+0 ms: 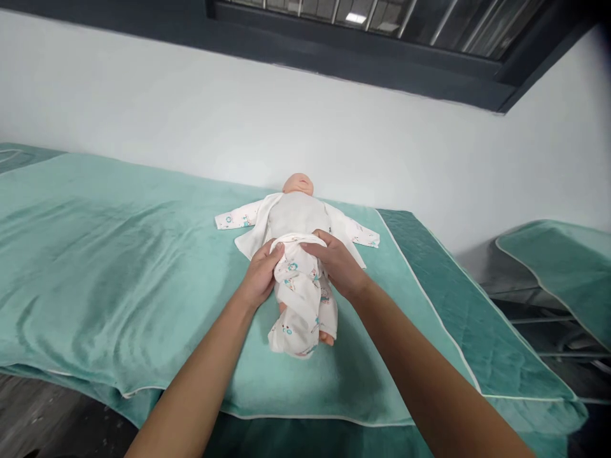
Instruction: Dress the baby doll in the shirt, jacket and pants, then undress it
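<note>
A baby doll [298,184] lies on its back with its head toward the wall. It wears an open white printed jacket [241,215], sleeves spread to both sides, over a plain white top [298,213]. White printed pants [298,299] cover its legs, and a bare foot [326,338] shows at the right cuff. My left hand [261,270] grips the pants' waistband at its left side, thumb on top. At the waistband's right side, my right hand [337,261] pinches the fabric between thumb and fingers. Cloth hides some of the fingers.
Green sheeting [119,267] covers the bed, with a darker quilted strip [458,299] at the right. Behind it rises a white wall [214,121] below a dark window frame [358,57]. Another green-covered surface [563,261] stands at the far right, beyond a gap.
</note>
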Motion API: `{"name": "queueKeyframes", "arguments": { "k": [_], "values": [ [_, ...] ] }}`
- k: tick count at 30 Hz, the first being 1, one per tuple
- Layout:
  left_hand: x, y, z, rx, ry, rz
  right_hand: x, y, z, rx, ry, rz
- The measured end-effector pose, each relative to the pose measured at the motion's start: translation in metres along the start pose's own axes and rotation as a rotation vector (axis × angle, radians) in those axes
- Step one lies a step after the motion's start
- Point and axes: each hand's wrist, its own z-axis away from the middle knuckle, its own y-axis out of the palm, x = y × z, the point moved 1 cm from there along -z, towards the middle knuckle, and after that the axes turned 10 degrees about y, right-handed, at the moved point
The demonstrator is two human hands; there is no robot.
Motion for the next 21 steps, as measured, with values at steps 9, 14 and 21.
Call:
{"name": "queueKeyframes", "arguments": {
  "k": [9,14,21],
  "values": [
    [-0.006,-0.001,0.004,0.201,-0.050,-0.271,-0.009,0.011,-0.014,-0.352,-0.123,0.238],
    [-0.005,-0.004,0.004,0.155,-0.132,-0.183,-0.012,0.015,-0.014,-0.292,-0.098,0.245],
    [-0.001,-0.005,0.002,0.049,-0.038,0.035,-0.003,0.000,-0.004,0.159,0.099,0.288]
  ]
}}
